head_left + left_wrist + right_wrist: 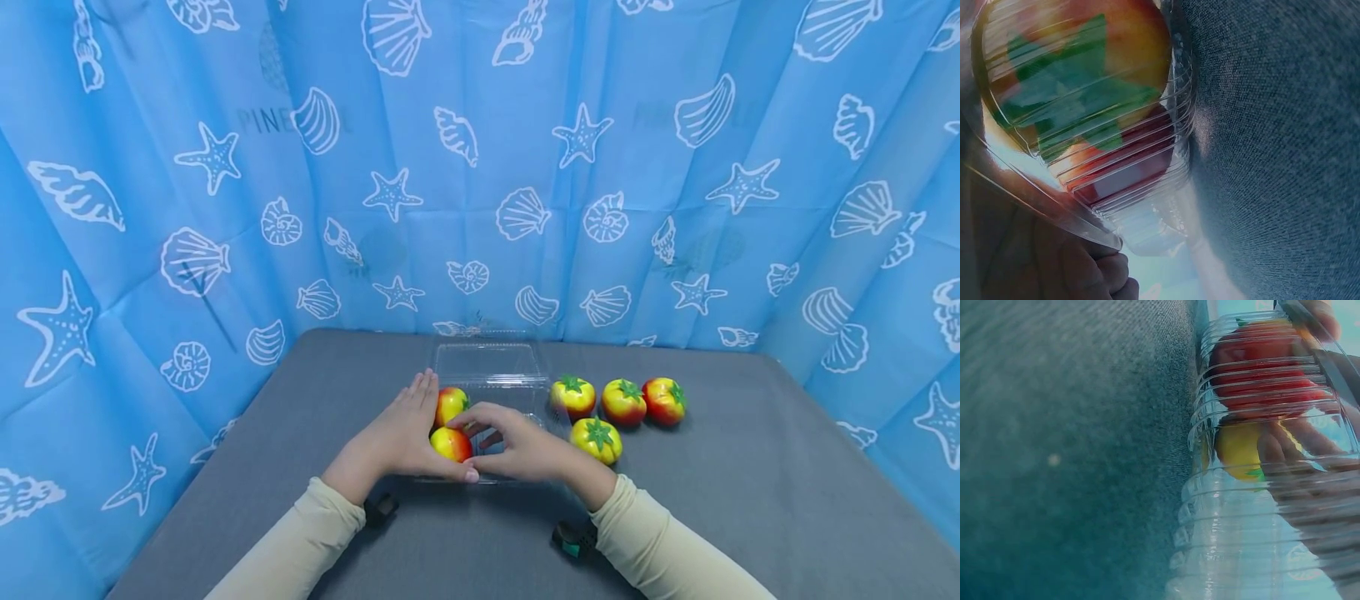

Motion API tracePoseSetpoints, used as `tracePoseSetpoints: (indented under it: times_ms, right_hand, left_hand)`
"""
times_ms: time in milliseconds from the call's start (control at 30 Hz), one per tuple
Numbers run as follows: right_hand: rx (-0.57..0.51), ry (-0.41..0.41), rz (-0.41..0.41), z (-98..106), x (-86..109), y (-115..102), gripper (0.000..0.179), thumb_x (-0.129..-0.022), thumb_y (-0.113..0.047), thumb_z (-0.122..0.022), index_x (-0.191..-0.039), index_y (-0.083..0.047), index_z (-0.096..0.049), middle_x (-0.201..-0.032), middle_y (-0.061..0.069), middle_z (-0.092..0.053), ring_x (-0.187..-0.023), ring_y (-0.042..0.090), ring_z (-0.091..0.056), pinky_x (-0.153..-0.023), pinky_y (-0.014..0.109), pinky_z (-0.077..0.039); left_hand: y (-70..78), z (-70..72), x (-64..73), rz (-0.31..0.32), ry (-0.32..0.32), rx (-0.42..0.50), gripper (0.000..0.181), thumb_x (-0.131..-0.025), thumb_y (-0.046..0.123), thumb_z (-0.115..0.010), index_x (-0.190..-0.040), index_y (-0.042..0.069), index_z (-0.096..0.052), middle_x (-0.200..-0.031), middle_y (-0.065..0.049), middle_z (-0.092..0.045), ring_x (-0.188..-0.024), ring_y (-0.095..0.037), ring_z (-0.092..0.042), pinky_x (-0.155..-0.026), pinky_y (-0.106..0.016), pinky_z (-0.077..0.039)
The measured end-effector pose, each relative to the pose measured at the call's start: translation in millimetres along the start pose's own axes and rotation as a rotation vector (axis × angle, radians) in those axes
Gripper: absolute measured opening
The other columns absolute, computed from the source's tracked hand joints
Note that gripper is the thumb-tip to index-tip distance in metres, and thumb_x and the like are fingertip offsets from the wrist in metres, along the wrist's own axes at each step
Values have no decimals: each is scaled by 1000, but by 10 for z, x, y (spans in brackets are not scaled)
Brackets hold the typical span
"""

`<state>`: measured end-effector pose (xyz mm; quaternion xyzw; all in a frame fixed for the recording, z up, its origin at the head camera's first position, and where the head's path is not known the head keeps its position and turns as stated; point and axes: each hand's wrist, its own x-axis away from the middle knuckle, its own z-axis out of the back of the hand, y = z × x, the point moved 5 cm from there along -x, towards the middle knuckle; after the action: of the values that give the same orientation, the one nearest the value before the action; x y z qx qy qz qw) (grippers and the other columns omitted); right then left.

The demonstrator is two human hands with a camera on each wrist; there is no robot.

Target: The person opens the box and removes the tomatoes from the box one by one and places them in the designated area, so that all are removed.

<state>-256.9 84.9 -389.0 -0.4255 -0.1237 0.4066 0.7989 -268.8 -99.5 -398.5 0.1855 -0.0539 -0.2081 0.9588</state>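
A clear plastic clamshell box (491,392) stands on the table with its lid raised at the back. Inside, along its left side, lie two red-and-yellow toy tomatoes, the rear one (451,405) behind the front one (450,444). My left hand (401,429) rests along the box's left side, fingers straight and thumb stretched across the front. Reaching into the box from the right, my right hand (517,442) has its fingers and thumb curled about the front tomato's right side. Through the ribbed wall, the right wrist view shows fingertips touching a yellow tomato (1238,450).
Several more toy tomatoes with green star-shaped tops, one of them mostly yellow (597,439), lie just right of the box. A grey cloth covers the table (750,483). Behind and at both sides hangs a blue shell-patterned curtain (480,275).
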Motion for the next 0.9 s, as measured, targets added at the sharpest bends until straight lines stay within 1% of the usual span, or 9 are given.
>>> tracePoseSetpoints:
  times_ms: [167,433,567,767,900]
  right_hand:
    - [1,17,-19,78,18,5,50,-97,-20,-80,-143,-19,-61,-143,0,-65,-126,24,-66,-103,41,-61]
    - [-33,18,-37,247,65,-29,49,-98,-22,-79,-144,-19,-61,-145,2,-64,-128,26,-66,-106,47,-59]
    - [-28,40,-41,357,102,-23,51,-97,-22,-80,-144,-19,-60,-146,3,-63,-129,28,-65,-108,50,-58]
    - [0,89,-83,487,177,33,51,-97,-28,-80,-144,-22,-60,-145,2,-63,-128,25,-66,-109,51,-57]
    - [-28,108,-93,552,216,12,50,-99,-28,-79,-144,-21,-60,-146,4,-63,-129,28,-66,-109,55,-56]
  left_hand:
    - [-7,5,-4,14,1,-5,150,-66,90,-75,-171,6,-9,-180,-16,-4,-167,-39,-6,-133,-60,-18]
    - [-14,7,9,16,-3,1,151,-65,91,-75,-171,5,-10,-180,-16,-4,-167,-39,-5,-133,-59,-17]
    - [-24,1,9,25,-9,-3,152,-64,91,-75,-171,6,-8,-180,-16,-3,-167,-38,-4,-134,-57,-15]
    - [-20,-8,4,33,-18,-6,152,-65,90,-75,-172,8,-6,-180,-14,-2,-167,-37,-3,-134,-56,-14]
    - [-3,-2,-4,29,-18,-1,151,-65,90,-75,-171,6,-8,-180,-15,-3,-167,-38,-3,-134,-57,-14]
